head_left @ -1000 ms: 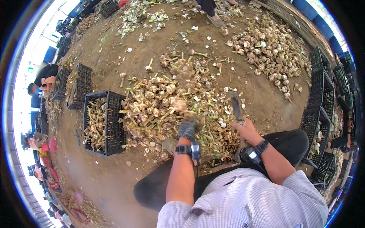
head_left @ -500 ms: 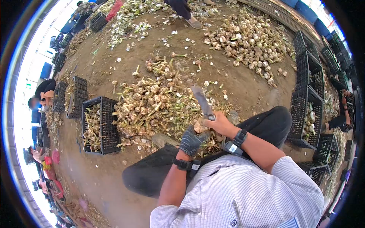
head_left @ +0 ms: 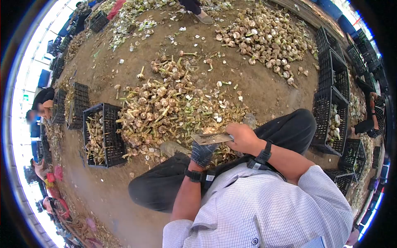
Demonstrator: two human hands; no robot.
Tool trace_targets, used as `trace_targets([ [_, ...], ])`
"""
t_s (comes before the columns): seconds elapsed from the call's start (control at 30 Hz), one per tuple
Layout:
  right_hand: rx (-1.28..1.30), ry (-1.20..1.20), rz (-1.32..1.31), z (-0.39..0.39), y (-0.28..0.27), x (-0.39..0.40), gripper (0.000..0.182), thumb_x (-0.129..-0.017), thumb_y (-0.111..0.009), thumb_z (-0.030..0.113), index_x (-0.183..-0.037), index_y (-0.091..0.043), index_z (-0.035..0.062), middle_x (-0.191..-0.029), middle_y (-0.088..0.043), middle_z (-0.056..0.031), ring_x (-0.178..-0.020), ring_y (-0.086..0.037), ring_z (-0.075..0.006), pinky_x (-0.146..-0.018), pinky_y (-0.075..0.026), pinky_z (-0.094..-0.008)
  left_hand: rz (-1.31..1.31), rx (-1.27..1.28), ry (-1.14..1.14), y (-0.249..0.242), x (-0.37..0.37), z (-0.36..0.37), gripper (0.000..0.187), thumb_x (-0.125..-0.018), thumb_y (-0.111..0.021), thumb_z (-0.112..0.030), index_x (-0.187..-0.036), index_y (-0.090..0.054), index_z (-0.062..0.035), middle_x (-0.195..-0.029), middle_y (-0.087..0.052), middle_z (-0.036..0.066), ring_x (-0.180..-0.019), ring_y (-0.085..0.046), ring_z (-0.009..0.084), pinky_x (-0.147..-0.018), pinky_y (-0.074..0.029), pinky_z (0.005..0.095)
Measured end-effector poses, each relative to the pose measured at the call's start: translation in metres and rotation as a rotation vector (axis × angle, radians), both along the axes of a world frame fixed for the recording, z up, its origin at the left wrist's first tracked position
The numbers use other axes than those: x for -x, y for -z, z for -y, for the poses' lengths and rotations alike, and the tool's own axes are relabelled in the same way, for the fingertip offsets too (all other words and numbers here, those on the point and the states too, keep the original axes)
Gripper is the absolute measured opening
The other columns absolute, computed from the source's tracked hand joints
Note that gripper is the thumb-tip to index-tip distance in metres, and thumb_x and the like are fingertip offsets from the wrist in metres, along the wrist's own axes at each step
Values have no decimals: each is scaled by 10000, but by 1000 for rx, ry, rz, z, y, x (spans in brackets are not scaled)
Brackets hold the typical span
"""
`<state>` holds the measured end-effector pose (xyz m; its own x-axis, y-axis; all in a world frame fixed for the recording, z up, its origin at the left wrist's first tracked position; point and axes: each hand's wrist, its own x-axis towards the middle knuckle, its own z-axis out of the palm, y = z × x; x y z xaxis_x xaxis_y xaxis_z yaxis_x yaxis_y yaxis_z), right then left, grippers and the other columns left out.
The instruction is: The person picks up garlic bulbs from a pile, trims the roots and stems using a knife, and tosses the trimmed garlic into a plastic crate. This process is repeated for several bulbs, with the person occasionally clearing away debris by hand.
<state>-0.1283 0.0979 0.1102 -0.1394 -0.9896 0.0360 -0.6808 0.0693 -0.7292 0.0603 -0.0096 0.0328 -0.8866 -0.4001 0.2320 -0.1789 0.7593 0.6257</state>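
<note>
My right hand (head_left: 245,139) is closed round the handle of a broad-bladed knife (head_left: 211,139). The blade lies nearly level, pointing left across the top of my left hand (head_left: 202,154). That hand wears a dark grey glove, and its fingers are curled under the blade. The garlic bulb seen in it a moment ago is now hidden by the knife. In front of my crossed legs lies a heap of garlic bulbs with stems (head_left: 159,101). Cut green and pale stem pieces (head_left: 198,113) lie along its right side.
A black crate (head_left: 113,136) holding garlic stands left of the heap. Stacked black crates (head_left: 333,97) stand at right, some with garlic. A second garlic pile (head_left: 269,41) lies at the back right. A person's shoe (head_left: 204,17) is at the top; other people sit at both sides.
The knife has swung from pointing up and away to lying flat leftward over my gloved left hand. The garlic bulb in that hand has gone out of sight beneath the blade.
</note>
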Motion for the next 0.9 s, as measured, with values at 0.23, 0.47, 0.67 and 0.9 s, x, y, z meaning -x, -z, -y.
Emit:
trace_targets([
  [0.23,-74,-42,-38,10,37,-3,212,-734,-665,185,-835,-579,19,-786,-589,-182,-761,-588,-375,-688,-470,-466,-27,-317,-102,-13,-3,3,235,-831,-616,-173,-1036,-641,-59,-981,-665,133,-906,-627,298,-779,-491,410],
  [0.47,-543,37,-126,-4,112,14,399,-826,-589,367,-863,-652,-25,-784,-650,-230,-731,-627,-380,-685,-494,-452,-238,-736,-307,-63,-12,8,360,-798,-699,-187,-1068,-559,6,-882,-659,86,-784,-631,174,-699,-516,301],
  [0.67,-314,209,639,22,44,-3,505,-845,-634,435,-1024,-638,-37,-763,-665,-119,-675,-607,-209,-629,-473,-371,153,-650,-347,-24,3,-1,567,-726,-787,-300,-1148,-557,0,-1015,-655,146,-909,-630,298,-805,-505,380],
  [0.9,-220,259,740,26,17,-9,473,-792,-747,267,-1151,-587,4,-1002,-641,-89,-898,-592,-153,-814,-477,-318,-152,-1046,-262,3,-10,1,547,-822,-686,-123,-1305,-437,-58,-1211,-549,132,-1064,-552,249,-887,-484,356],
])
